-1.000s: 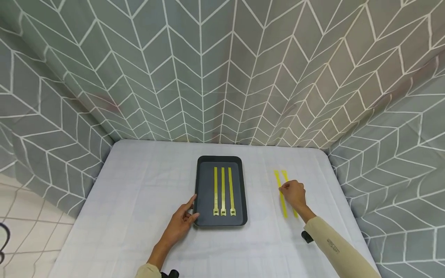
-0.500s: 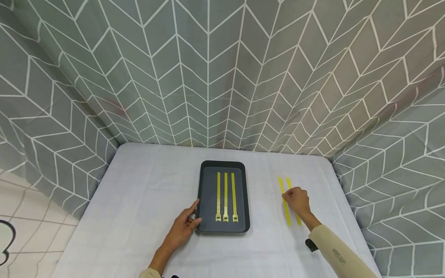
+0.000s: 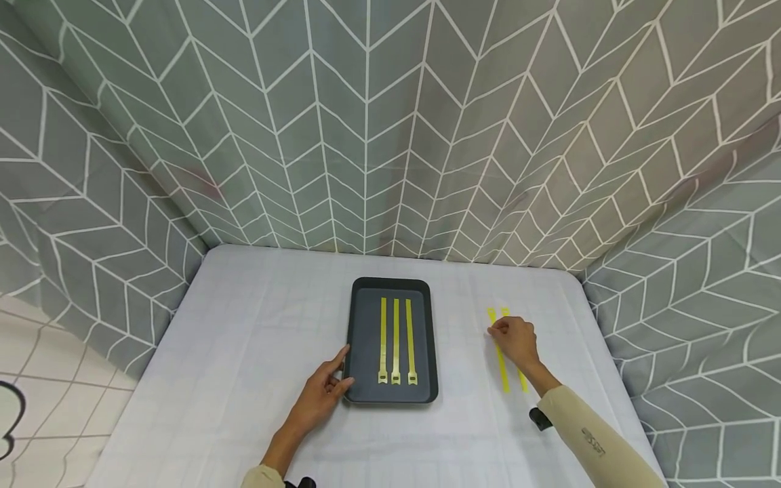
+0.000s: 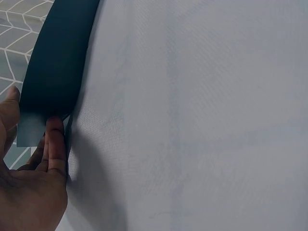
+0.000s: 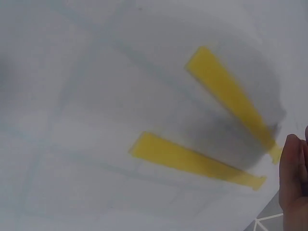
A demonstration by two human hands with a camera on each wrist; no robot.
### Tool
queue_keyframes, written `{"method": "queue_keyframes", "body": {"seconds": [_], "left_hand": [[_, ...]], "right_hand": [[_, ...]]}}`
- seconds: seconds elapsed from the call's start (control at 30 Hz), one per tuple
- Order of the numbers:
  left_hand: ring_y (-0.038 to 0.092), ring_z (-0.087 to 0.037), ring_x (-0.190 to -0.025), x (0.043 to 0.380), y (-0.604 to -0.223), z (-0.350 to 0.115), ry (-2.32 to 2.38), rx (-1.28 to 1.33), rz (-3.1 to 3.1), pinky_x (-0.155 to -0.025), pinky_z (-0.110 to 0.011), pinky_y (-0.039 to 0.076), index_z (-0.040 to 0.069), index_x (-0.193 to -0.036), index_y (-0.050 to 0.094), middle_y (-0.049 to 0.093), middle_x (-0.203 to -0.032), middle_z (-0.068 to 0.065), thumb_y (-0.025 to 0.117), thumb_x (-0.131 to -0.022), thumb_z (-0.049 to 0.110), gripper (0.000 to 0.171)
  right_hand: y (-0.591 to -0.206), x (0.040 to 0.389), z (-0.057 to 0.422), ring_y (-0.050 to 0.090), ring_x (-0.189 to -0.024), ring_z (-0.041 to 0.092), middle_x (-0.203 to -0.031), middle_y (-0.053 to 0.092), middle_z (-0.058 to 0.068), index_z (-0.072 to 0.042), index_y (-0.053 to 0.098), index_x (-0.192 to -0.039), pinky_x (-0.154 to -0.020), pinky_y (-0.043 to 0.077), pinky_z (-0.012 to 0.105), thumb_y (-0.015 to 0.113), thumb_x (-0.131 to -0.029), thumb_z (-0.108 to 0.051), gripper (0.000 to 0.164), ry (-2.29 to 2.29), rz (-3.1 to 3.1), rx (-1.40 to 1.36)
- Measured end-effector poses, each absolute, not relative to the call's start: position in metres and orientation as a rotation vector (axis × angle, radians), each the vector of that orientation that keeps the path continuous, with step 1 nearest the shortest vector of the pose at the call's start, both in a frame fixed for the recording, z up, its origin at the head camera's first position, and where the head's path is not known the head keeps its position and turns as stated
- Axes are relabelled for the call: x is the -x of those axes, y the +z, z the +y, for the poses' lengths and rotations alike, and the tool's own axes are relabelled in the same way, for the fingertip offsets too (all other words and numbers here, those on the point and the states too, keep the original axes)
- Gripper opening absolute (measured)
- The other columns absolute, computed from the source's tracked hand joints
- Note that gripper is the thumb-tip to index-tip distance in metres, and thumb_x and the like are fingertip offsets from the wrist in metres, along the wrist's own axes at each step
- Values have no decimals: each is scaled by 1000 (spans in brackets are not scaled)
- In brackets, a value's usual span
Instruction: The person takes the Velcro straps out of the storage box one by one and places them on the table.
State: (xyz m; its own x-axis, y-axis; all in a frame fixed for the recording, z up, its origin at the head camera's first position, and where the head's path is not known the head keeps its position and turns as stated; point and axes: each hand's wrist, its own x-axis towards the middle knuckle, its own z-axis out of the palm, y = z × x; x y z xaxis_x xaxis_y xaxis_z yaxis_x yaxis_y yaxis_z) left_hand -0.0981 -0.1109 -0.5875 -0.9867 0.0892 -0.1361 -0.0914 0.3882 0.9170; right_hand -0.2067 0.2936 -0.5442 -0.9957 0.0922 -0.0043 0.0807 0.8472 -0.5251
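Yellow flat strap [image 3: 502, 369], left one of pair, runs near-to-far by closer right hand [image 3: 515, 340], cannot tell if pinching; left hand [image 3: 316, 398] pinches dark rectangular tray [image 3: 364, 332].

Dark printed lettering [image 3: 593, 442] runs along the beige fabric sleeve [image 3: 610, 455] on the person's right forearm; it seems to begin "Lets", with the remaining letters too small and blurred to read surely. A black curved mark [image 3: 22, 409], resembling a figure 3, stands on the white, grey-lined surface [image 3: 67, 407] at far left
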Motion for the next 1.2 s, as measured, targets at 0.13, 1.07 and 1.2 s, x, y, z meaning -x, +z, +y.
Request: {"method": "queue_keyframes", "body": {"seconds": [0.13,1.07,1.2], "left_hand": [[53,-8,-78,98,-587,-111,1643,10,2478,-69,-22,48,21,-154,43,57,-124,-15,70,-94,19,65],[54,-9,-77,99,-589,-114,1657,9,2476,-67,-23,48,22,-153,44,58,-123,-15,71,-94,16,65],[54,-9,-78,100,-590,-113,1652,12,2475,-67,-23,48,22,-153,44,58,-123,-15,71,-94,16,66]], "right_hand": [[-542,209,288,72,-83,33,-89,75,18,1,75,-92,-73,56,49,73,-90,-13,15,861,-2989,86],[-533,226,221,73,-79,25,-86,75,11,1,74,-95,-71,57,38,78,-85,-7,13,1041,-2952,-184],[-531,227,212,73,-78,23,-86,75,11,1,75,-95,-71,57,36,80,-83,-6,14,1045,-2953,-213]]}}
